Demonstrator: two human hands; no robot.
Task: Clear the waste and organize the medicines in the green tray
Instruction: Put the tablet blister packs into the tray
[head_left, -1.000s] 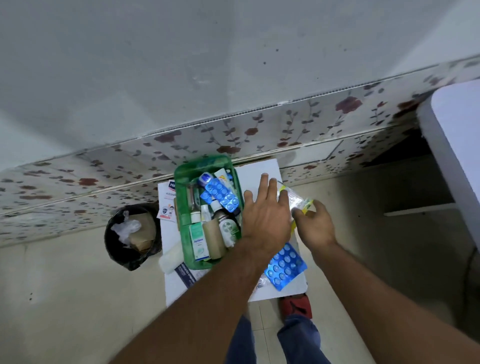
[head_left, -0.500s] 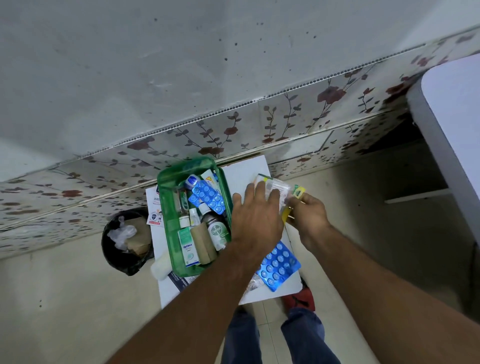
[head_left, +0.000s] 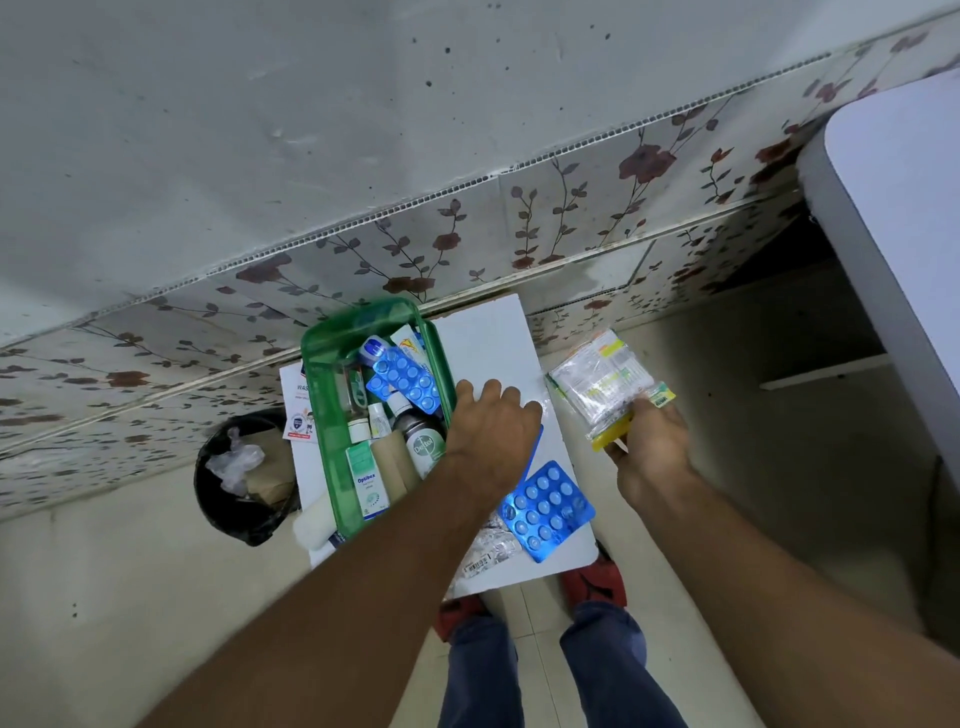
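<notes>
Tray (head_left: 318, 364) is half filled. My right hand (head_left: 652, 457) pinches a sachet pack (head_left: 602, 387); my left hand (head_left: 493, 436), fingers loosely spread, rests on the counter (head_left: 488, 338). Next, I judge: lay the pack in the tray.

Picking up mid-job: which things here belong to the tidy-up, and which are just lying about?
Job: green tray; blue blister pack on the table; clear packet in right hand; left hand; black bin.
Lying about: grey tabletop; floral wall panel.
</notes>
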